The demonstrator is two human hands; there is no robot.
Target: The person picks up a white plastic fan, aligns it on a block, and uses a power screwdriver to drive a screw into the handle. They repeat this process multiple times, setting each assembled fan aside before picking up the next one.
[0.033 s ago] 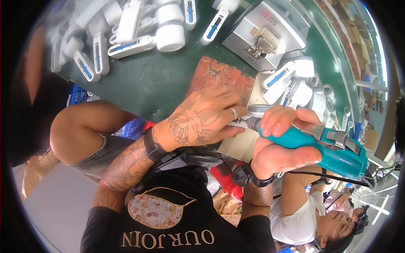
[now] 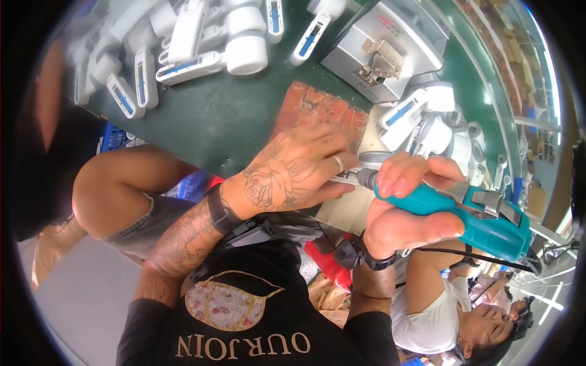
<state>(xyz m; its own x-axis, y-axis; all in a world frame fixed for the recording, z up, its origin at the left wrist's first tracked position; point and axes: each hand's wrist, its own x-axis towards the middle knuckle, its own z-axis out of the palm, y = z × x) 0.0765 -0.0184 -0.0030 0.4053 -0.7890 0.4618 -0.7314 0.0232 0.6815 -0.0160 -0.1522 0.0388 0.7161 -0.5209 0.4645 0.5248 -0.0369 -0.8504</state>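
My right hand (image 2: 406, 204) is wrapped round a teal electric screwdriver (image 2: 488, 229), held almost level with its tip toward the left. That tip meets a slotted white plastic device (image 2: 348, 177) gripped in my left hand (image 2: 299, 165). My left fingers curl over most of the device, so its far side is hidden. A pale rounded part (image 2: 375, 157) shows just past my left fingertips. Under my left hand lies a worn reddish board (image 2: 320, 110) on the green table (image 2: 207, 131).
Many white devices with blue strips (image 2: 190, 68) are heaped at the far left. More white devices (image 2: 433, 134) lie at the right, beside a silver box-shaped machine (image 2: 390, 46) with a metal fitting. A co-worker in a white shirt (image 2: 427, 305) sits at the lower right.
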